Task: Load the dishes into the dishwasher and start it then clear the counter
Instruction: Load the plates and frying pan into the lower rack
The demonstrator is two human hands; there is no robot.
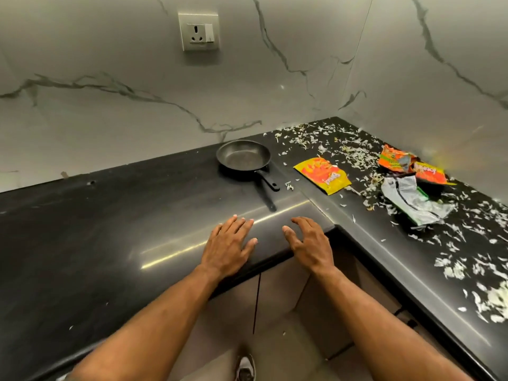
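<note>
At the near edge of the black bench point(110, 229), I am resting my left hand point(229, 244) and right hand point(310, 243) flat, fingers spread, gripping nothing. The frying pan point(243, 158) is sitting farther back, wrappers point(323, 174) and scattered shreds point(343, 144) lying right. I judge loading is starting; next I should be reaching for the pan handle point(268, 181).

Legible text: none that reads with certainty.

Yellow-orange snack wrapper point(323, 175), flat on the black counter point(137, 204): printed brand word in white and purple lettering, upside down to the camera, too blurred to make out.

Orange wrapper point(430, 171), near the right wall: large white word, also inverted, letters unclear.

Crumpled orange-green wrapper point(395, 159): print illegible.

Silver wrapper point(412, 202), inside out: no print shows.
</note>
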